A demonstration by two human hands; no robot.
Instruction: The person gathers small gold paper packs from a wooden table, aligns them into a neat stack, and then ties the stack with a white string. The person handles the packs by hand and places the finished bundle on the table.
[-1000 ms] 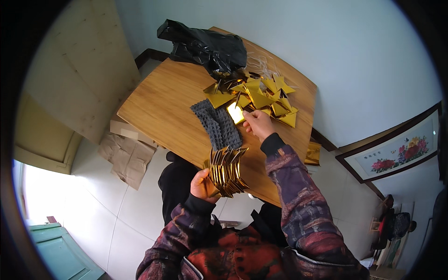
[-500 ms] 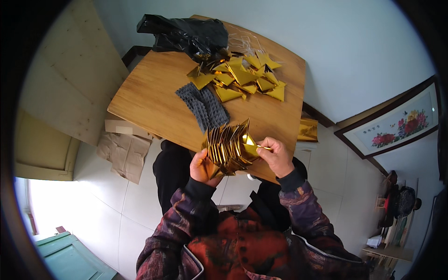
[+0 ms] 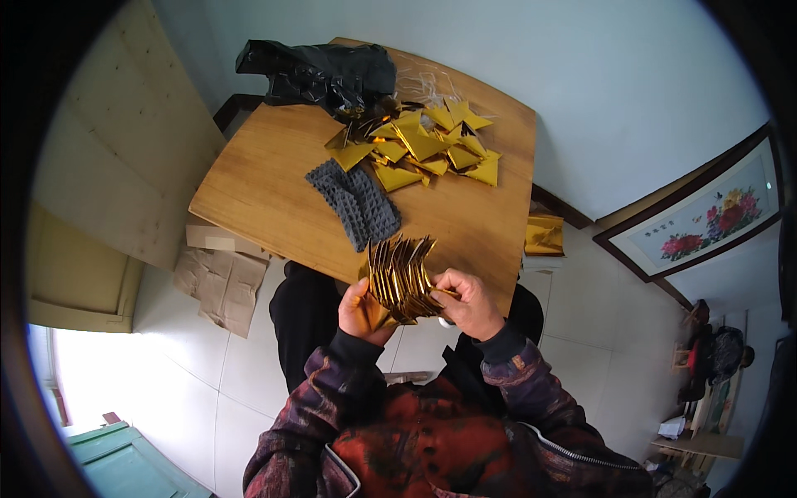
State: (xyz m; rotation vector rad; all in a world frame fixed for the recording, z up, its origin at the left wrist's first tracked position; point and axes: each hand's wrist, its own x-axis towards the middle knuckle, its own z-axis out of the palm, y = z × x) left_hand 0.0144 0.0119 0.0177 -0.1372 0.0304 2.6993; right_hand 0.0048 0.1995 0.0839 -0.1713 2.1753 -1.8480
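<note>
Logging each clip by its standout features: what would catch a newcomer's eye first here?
A fanned stack of folded gold paper pieces, held between the left hand and right hand near the wooden table. Farther back on it lie a loose gold pile, a grey knitted cloth and a black plastic bag.

A crumpled black plastic bag [image 3: 320, 73] lies at the table's far edge; flattened brown cardboard [image 3: 217, 274] lies on the floor.
</note>
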